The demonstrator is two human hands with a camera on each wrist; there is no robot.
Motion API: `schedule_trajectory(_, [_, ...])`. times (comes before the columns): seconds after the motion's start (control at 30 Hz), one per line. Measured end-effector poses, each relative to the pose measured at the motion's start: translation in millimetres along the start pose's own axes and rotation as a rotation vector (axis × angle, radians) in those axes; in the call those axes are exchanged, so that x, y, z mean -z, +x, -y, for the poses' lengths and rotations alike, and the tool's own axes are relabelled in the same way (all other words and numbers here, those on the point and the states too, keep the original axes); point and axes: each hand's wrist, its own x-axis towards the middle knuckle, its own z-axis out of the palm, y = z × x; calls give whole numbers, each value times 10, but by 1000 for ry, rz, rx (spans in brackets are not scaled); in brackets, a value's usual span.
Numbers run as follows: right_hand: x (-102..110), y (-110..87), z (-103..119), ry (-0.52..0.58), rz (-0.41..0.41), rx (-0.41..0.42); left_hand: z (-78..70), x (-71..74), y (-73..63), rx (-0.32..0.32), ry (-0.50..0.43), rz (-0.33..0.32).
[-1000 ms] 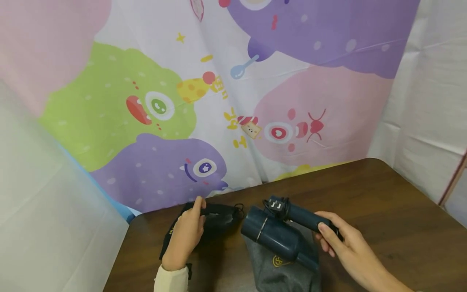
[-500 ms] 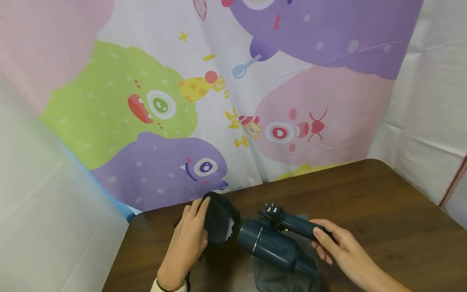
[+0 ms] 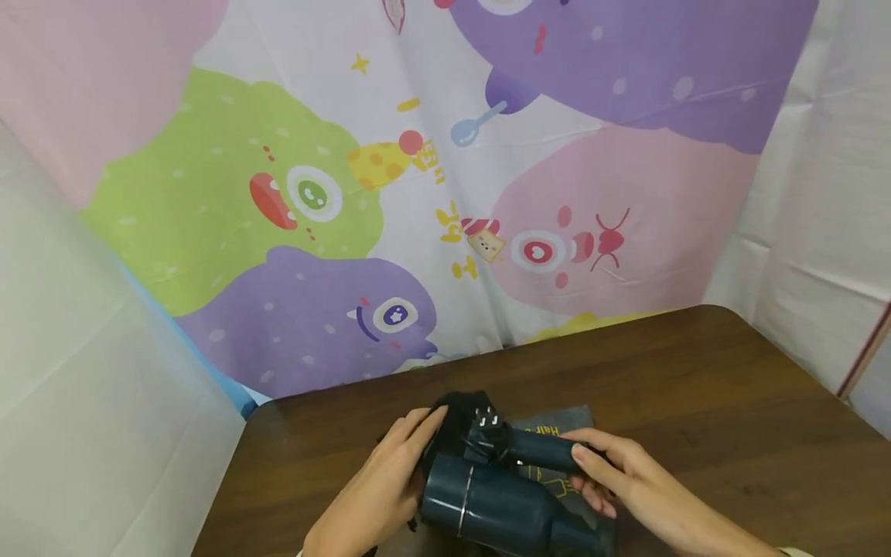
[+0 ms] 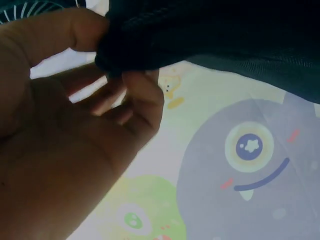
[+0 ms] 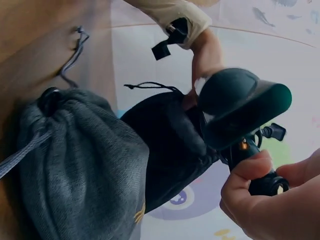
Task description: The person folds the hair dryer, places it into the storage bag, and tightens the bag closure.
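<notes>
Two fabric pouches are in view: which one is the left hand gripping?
The black pouch. The left hand pinches its edge beside the hair dryer, while the grey pouch lies untouched on the table under the dryer.

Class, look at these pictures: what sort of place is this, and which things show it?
Probably a staged indoor recording corner, not a lived-in room: a cartoon monster backdrop hangs behind a brown table, with plain white sheets at the sides.
</notes>
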Motion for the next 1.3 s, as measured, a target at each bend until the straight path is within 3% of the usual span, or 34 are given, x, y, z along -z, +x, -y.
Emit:
schedule_trajectory(0.2, [-3, 75, -9, 141, 124, -88, -43, 63, -159, -23, -80, 177])
schedule_trajectory(0.37, [6, 105, -22, 164, 159, -118, -74, 115, -216, -72, -79, 193])
schedule_trajectory(0.8, [-42, 127, -61, 229, 71, -181, -175, 240, -315, 18, -89, 218])
schedule_trajectory(0.97, [-71, 137, -71, 229, 21, -191, -176, 246, -332, 92, -128, 226])
schedule_trajectory(1.17, [-82, 142, -82, 177, -114, -162, -167, 314, -374, 163, -171, 241])
schedule_trajectory(1.3, [-92, 134, -70, 147, -123, -134, -167, 324, -384, 178, -169, 240])
